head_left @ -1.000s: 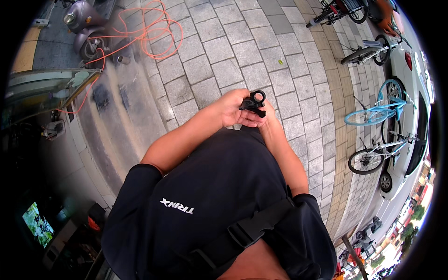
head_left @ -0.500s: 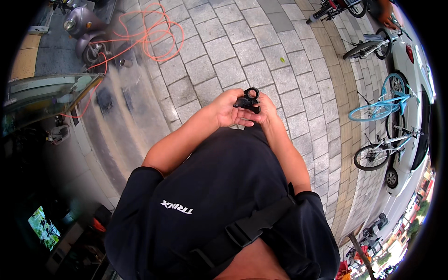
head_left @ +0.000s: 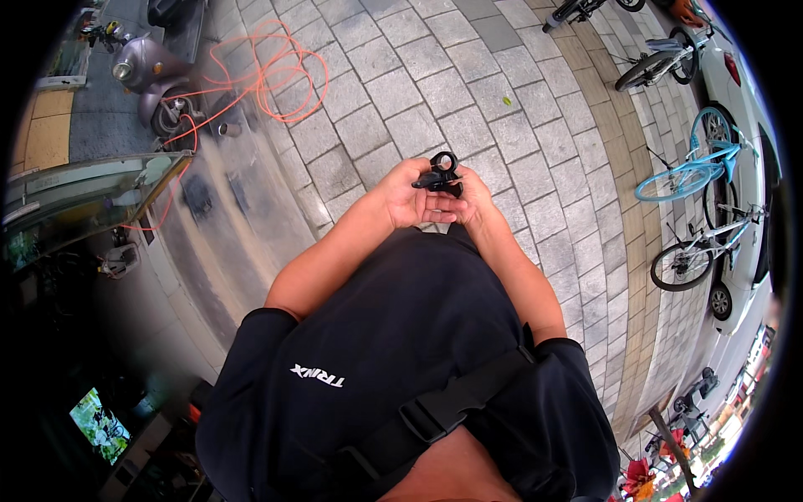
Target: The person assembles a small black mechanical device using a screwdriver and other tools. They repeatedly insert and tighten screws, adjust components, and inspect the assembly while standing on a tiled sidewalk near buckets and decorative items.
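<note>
Between both hands, in front of my chest, is a small black bike shifter (head_left: pixel 438 180) with a round clamp ring standing up at its top. My left hand (head_left: pixel 405 197) grips its left side, the thumb on top near a lever and the fingers reaching underneath toward the right. From the other side my right hand (head_left: pixel 474 196) holds the part near the clamp ring. The fingertips of the two hands meet below it, and some of the right fingers are hidden.
Grey paving (head_left: pixel 401 92) lies ahead. An orange hose (head_left: pixel 293 79) is coiled at the far left, near a purple scooter (head_left: pixel 150 67) and a ramp (head_left: pixel 230 217). On the right stand a blue bicycle (head_left: pixel 682 177), other bicycles and a white car (head_left: pixel 734 284).
The view has turned slightly, shifting the surroundings. Both hands still hold the shifter, which has tipped a little and sits slightly farther left and higher in the picture.
</note>
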